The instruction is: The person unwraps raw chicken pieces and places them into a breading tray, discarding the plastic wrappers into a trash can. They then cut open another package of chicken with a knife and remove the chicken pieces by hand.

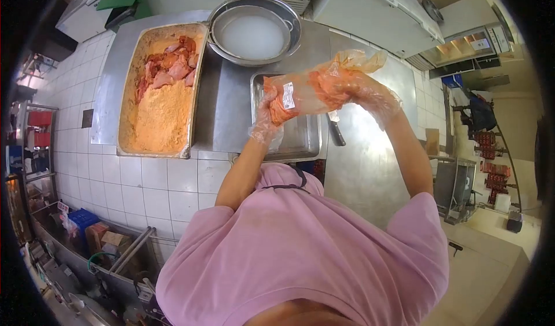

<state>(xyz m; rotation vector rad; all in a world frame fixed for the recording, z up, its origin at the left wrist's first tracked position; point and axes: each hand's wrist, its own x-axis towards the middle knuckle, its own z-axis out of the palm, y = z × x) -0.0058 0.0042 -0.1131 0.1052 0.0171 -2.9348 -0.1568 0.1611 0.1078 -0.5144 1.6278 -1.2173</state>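
Note:
A clear plastic bag of orange-red raw meat (pixel 306 97) with a white label is held up between my gloved hands. My left hand (pixel 267 117) is closed around its left end, beside the label. At the other end, my right hand (pixel 367 95) grips the bag near its loose, crumpled top. Below the bag lies a shallow steel tray (pixel 289 144), partly hidden by the bag and my left hand. A knife with a dark handle (pixel 337 134) rests on the table right of that tray.
At left on the steel table (pixel 222 109) stands a deep pan (pixel 193 106) holding orange breading powder (pixel 162 121) and raw meat pieces (pixel 173 66). A steel bowl (pixel 296 37) with a sieve of cloudy liquid sits at the back. White freezers (pixel 376 19) stand beyond the table.

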